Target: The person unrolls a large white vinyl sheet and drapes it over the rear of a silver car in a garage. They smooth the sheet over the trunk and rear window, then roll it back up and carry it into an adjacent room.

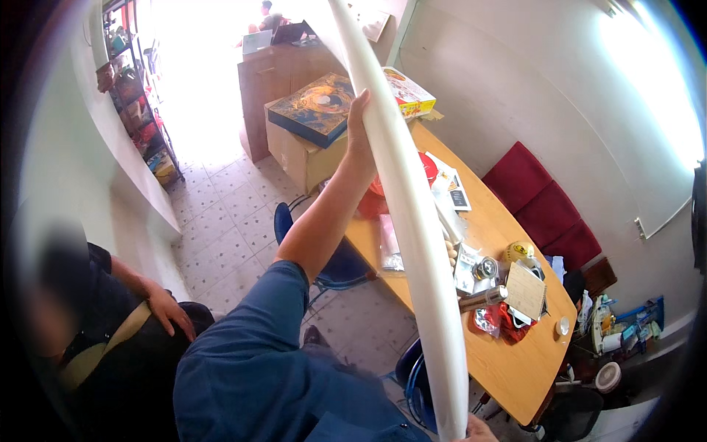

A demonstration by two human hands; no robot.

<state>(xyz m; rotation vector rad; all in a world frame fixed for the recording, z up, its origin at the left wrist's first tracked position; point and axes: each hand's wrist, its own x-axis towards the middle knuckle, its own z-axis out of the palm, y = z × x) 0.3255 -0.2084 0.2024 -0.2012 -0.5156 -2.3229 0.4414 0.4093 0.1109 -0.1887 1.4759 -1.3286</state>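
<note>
A long white roll (405,191), smooth and cylindrical, slants from the top of the view down to the lower edge, close in front of me. My left hand (359,125) is closed round its far part, thumb along the side and the other fingers hidden behind it. At the lower edge my right hand (479,429) shows only in part, closed at the near end of the roll. Behind the roll stands a wooden table (508,376) holding a metal flask (486,298), a piece of cardboard (526,291) and a yellow round object (519,252).
Left of the table are a blue chair (342,265) and a cardboard box (294,158) with a dark patterned box (317,107) on top. A seated person (140,309) is close on my left. Dark red cushions (541,195) lean against the right wall. Shelves (140,110) stand far left.
</note>
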